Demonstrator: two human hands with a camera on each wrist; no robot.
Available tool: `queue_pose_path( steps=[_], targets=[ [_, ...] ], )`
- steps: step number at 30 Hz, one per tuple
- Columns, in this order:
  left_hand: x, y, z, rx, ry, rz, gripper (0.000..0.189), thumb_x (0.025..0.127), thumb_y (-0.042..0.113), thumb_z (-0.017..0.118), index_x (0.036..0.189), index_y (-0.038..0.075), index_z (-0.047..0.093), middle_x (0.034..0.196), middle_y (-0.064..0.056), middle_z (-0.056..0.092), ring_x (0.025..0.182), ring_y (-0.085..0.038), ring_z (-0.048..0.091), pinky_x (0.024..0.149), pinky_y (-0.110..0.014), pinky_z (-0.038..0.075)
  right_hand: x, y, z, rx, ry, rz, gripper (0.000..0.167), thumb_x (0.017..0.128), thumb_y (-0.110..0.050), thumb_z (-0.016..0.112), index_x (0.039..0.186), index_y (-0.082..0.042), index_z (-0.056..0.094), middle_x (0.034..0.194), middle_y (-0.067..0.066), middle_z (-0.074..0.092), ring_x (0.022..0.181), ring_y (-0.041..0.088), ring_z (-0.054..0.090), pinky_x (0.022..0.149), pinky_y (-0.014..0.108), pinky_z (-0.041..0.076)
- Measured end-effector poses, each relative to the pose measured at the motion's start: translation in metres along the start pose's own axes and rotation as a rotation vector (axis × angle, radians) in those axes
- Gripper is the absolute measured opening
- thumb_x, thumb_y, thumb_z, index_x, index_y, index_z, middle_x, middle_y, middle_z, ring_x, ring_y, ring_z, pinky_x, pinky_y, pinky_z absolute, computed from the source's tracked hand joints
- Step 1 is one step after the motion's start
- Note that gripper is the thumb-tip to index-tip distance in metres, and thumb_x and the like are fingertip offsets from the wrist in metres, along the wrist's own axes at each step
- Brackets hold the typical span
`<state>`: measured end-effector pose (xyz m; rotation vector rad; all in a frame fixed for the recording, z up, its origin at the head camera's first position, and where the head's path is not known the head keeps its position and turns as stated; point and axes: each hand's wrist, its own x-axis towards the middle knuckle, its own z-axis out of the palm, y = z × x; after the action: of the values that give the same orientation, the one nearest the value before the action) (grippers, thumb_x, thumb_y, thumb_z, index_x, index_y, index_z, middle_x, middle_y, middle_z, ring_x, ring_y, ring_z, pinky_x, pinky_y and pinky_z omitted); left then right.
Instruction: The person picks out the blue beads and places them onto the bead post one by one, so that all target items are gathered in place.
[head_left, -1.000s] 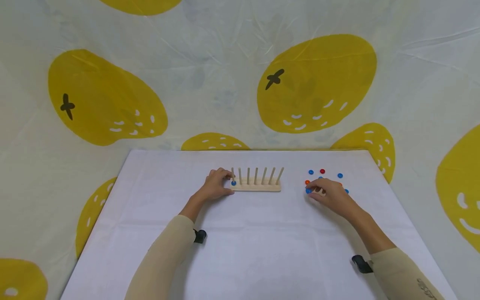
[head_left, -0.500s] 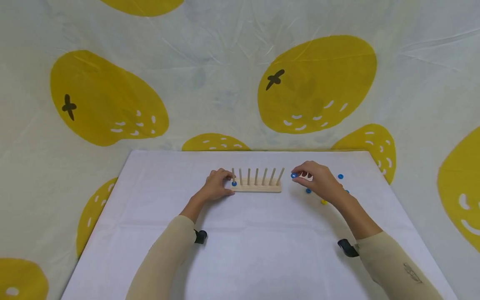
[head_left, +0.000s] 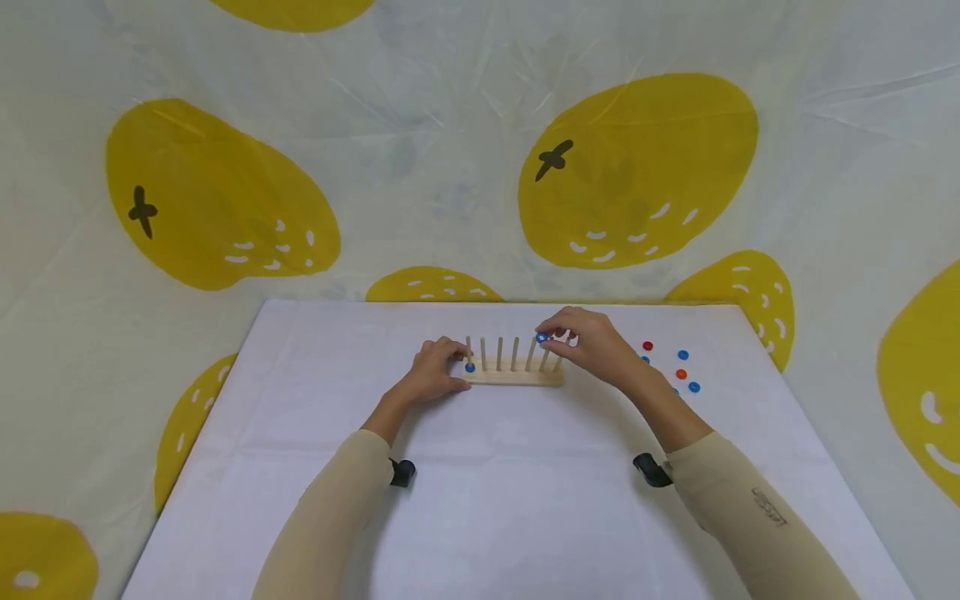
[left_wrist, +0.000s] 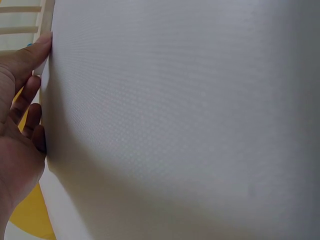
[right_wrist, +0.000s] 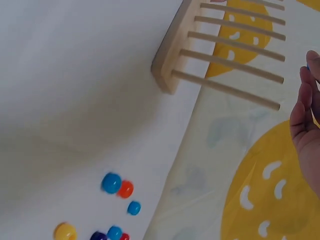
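A wooden peg rack (head_left: pixel 517 377) with a row of several upright pegs stands on the white table. My left hand (head_left: pixel 431 369) holds its left end, thumb at the front edge and fingers toward the back. A blue bead (head_left: pixel 470 367) sits low on the leftmost peg. Between thumb and fingertips my right hand (head_left: pixel 592 342) pinches another blue bead (head_left: pixel 542 337), up at peg-top height over the right half of the rack. In the right wrist view that hand is at the right edge, beyond the peg tips, its bead mostly hidden. The left wrist view shows the thumb against the rack's base.
Loose beads lie on the table to the right, among them a red bead (head_left: pixel 648 345), an orange bead (head_left: pixel 681 374) and several blue ones. The right wrist view also shows a yellow bead (right_wrist: pixel 65 231). A fruit-patterned cloth (head_left: pixel 435 167) hangs behind the table.
My right hand has picked up a blue bead from the loose group and carried it left to the rack's pegs. The left hand has stayed on the rack's end.
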<state>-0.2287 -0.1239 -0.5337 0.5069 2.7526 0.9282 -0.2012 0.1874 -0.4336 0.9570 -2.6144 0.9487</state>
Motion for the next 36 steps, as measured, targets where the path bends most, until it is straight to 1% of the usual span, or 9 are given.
queue_pose_path(
  steps=[3,6,9,13,17,24,29,33,36],
  targets=[
    [0.000,0.001,-0.001,-0.007,-0.005,-0.002,0.054,0.082,0.024,0.089,0.129,0.014,0.065,0.128,-0.004,0.061,0.117,-0.025,0.046,0.104,-0.045,0.037,0.010,-0.003,0.005,0.017,-0.012,-0.007,0.023,0.087,-0.009,0.083,0.109,-0.007,0.077,0.101,0.004,0.076,0.089,0.021,0.067,0.076,0.042,0.058],
    [0.001,0.001,-0.002,-0.010,-0.006,-0.007,0.055,0.082,0.024,0.089,0.130,0.013,0.065,0.128,-0.005,0.062,0.117,-0.026,0.046,0.104,-0.045,0.037,0.022,-0.008,0.012,0.027,-0.037,0.022,0.023,0.088,-0.012,0.082,0.110,-0.007,0.077,0.102,0.004,0.076,0.090,0.021,0.067,0.079,0.043,0.058],
    [0.001,0.000,-0.001,-0.006,-0.010,-0.020,0.056,0.082,0.024,0.089,0.131,0.014,0.064,0.128,-0.004,0.061,0.118,-0.025,0.046,0.104,-0.045,0.037,0.033,-0.012,0.020,0.031,-0.060,0.048,0.023,0.090,-0.015,0.081,0.112,-0.008,0.077,0.103,0.003,0.076,0.093,0.020,0.067,0.082,0.042,0.059],
    [0.002,-0.001,-0.001,-0.001,-0.015,-0.030,0.056,0.083,0.026,0.089,0.132,0.015,0.064,0.129,-0.003,0.061,0.118,-0.024,0.045,0.105,-0.044,0.037,0.045,-0.017,0.031,0.052,-0.068,0.042,0.022,0.091,-0.015,0.080,0.112,-0.008,0.077,0.105,0.004,0.077,0.094,0.021,0.069,0.084,0.042,0.058],
    [0.002,-0.001,-0.001,0.002,-0.013,-0.021,0.056,0.082,0.027,0.089,0.132,0.015,0.065,0.129,-0.004,0.061,0.118,-0.025,0.046,0.105,-0.046,0.037,0.055,-0.020,0.042,0.076,-0.073,0.029,0.021,0.090,-0.013,0.080,0.110,-0.006,0.077,0.103,0.005,0.077,0.093,0.021,0.069,0.083,0.045,0.058],
    [0.003,-0.003,-0.001,0.010,-0.007,-0.006,0.055,0.083,0.028,0.089,0.130,0.016,0.065,0.128,-0.004,0.061,0.119,-0.025,0.046,0.105,-0.046,0.036,0.069,-0.025,0.057,0.093,-0.092,0.005,0.019,0.090,-0.012,0.080,0.108,-0.005,0.077,0.101,0.007,0.077,0.091,0.022,0.069,0.085,0.044,0.058],
    [0.003,-0.002,0.000,0.000,-0.013,-0.006,0.052,0.083,0.027,0.089,0.127,0.015,0.066,0.127,-0.005,0.061,0.117,-0.026,0.046,0.103,-0.046,0.036,0.076,-0.029,0.065,0.095,-0.127,0.027,0.019,0.091,-0.013,0.079,0.108,-0.004,0.077,0.102,0.007,0.077,0.092,0.022,0.069,0.087,0.044,0.058],
    [0.002,-0.001,-0.001,-0.003,-0.018,-0.016,0.051,0.083,0.027,0.089,0.127,0.015,0.066,0.128,-0.005,0.061,0.117,-0.026,0.045,0.103,-0.045,0.035,0.079,-0.032,0.069,0.088,-0.146,0.028,0.020,0.091,-0.014,0.079,0.109,-0.005,0.077,0.102,0.007,0.077,0.092,0.021,0.069,0.087,0.043,0.058],
    [0.002,-0.002,-0.001,-0.006,-0.015,-0.019,0.051,0.082,0.027,0.089,0.126,0.015,0.066,0.127,-0.005,0.061,0.117,-0.026,0.045,0.103,-0.045,0.035,0.081,-0.033,0.070,0.069,-0.164,0.037,0.020,0.092,-0.015,0.079,0.109,-0.006,0.077,0.101,0.006,0.077,0.092,0.020,0.069,0.086,0.040,0.059]
  ],
)
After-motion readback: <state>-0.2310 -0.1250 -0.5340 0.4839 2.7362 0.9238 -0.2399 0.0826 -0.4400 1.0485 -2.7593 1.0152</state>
